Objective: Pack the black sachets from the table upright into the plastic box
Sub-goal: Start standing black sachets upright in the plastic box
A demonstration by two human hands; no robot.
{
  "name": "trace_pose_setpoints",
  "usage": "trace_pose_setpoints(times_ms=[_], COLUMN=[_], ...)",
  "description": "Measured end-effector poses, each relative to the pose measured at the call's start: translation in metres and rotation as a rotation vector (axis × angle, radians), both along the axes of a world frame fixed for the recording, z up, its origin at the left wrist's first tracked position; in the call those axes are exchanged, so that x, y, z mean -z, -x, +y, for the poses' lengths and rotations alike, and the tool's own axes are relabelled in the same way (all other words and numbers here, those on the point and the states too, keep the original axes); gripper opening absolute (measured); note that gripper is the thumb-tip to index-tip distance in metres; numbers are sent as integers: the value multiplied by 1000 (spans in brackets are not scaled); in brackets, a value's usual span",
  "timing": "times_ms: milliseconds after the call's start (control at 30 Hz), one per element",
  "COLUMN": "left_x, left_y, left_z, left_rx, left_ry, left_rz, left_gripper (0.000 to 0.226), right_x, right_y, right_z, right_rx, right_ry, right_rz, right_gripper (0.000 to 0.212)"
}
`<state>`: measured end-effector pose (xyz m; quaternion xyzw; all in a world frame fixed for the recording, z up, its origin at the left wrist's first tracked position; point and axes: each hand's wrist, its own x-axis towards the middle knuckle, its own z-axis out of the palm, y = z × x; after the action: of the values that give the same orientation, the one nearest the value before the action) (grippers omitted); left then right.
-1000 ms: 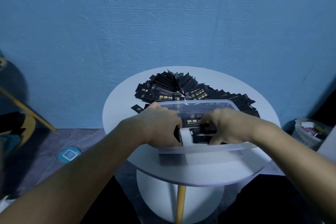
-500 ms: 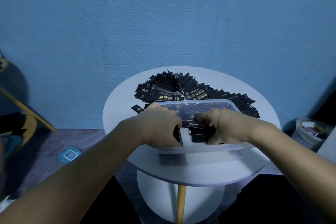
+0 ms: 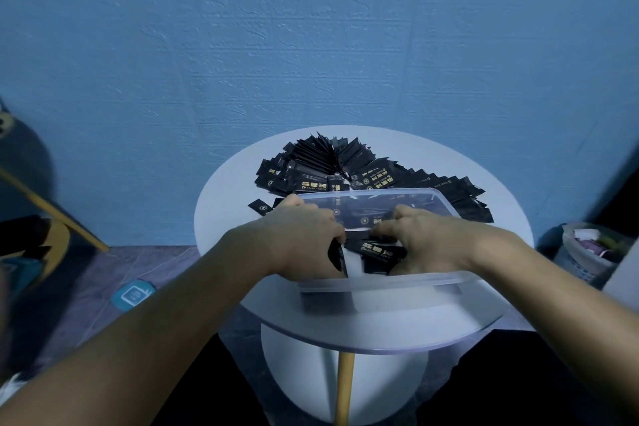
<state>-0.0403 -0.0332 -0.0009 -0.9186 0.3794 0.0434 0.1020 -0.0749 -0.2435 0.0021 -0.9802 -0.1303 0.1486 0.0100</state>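
Two bare forearms come in from the lower corners and meet over the box, a clear plastic one that stands on the near half of the round white counter. Both hands are inside the box and close together, almost touching. The left hand is at the left end with its fingers curled down, and it grips a few black sachets that stand on edge there. A dark block of them shows through the cloudy near wall below it. The right hand is just beside it, fingers also bent, and it pinches a sachet with gold print that lies tilted, not upright (how many it holds I cannot tell). The right part of the box is hidden under this hand. Behind the box, still on the counter, lies the pile of black sachets, fanned out and overlapping, touching the far wall of the box. One loose sachet lies apart at the left, near the left thumb. Under the counter there is a white base and a yellow leg. On the right, on the floor, stands a bin with things in it. Behind all is a blue textured wall.
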Motion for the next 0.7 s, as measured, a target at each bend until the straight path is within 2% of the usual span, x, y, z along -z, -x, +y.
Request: trace_pose_setpoints(times_ms=[200, 367, 500, 700], left_x=[-1, -3, -4, -4], left_y=[1, 4, 5, 6], left_z=[-1, -2, -2, -2], left_rx=[-21, -41, -39, -28], left_ry=[-7, -20, -30, -9], left_rz=[17, 25, 23, 21], left_gripper=[57, 59, 61, 61], right_x=[2, 5, 7, 10], right_y=[-1, 0, -2, -2], right_z=[-5, -3, -3, -6], right_rx=[-17, -56, -29, 41], right_ry=[-73, -92, -67, -119], right_rz=[-59, -87, -115, -134], right_gripper=[42, 55, 37, 34])
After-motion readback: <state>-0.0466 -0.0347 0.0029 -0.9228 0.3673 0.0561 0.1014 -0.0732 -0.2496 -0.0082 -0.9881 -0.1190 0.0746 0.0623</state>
